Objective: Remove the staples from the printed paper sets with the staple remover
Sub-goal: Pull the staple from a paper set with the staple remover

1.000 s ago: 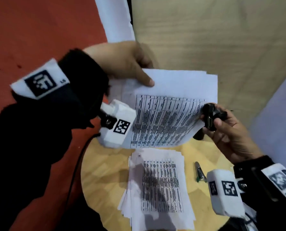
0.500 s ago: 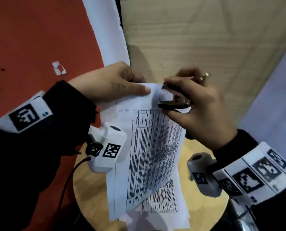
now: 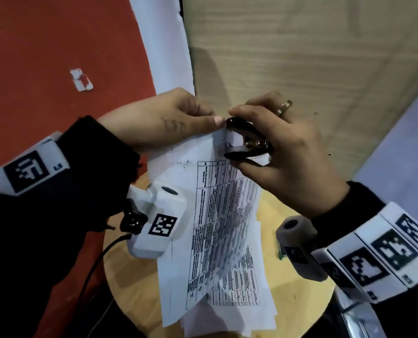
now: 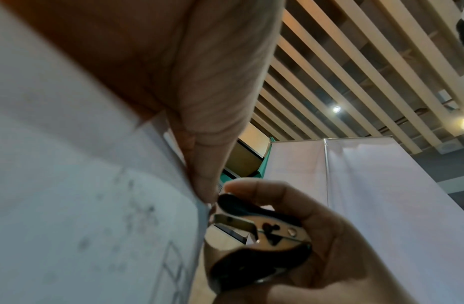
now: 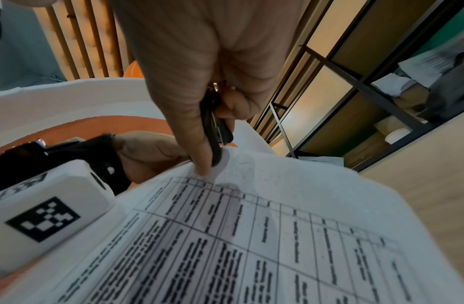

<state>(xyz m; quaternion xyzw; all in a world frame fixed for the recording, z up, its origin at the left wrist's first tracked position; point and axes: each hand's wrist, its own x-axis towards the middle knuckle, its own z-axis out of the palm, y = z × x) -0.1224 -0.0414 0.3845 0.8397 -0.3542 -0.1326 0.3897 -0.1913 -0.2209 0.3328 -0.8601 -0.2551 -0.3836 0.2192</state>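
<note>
A paper set (image 3: pixel 222 215) is held up above a round table (image 3: pixel 300 301), its printed grid facing the head camera. The left hand (image 3: pixel 159 118) pinches the set's top corner between thumb and fingers. The right hand (image 3: pixel 283 152) has its grip closed round a staple remover (image 3: pixel 247 145), thumb on one black handle and a finger on the other; the metal claws sit at the set's top edge, just right of the left thumb tip.

Surroundings. Below the set, a pile (image 3: pixel 239 311) of loose printed sheets lies on the table and is partly hidden by the hanging pages. Left of the set lies red floor (image 3: pixel 44 57) with a white scrap (image 3: pixel 81 80); beyond the set is pale wooden floor (image 3: pixel 300 57). A small green object at the table's right edge is mostly hidden behind the right wrist camera.

Views. The left wrist view alone shows the remover (image 4: pixel 259 232) from the side: its claws stand apart, tips against the paper edge (image 4: pixel 199 205), beside the left thumb (image 4: pixel 212 123). The right wrist view shows the remover (image 5: pixel 215 127) edge-on, its tip touching the sheet (image 5: pixel 277 226); whether a staple is caught cannot be told.

Room. The set's lower edge hangs free, close above the pile; the table's rim shows bare wood to either side.
</note>
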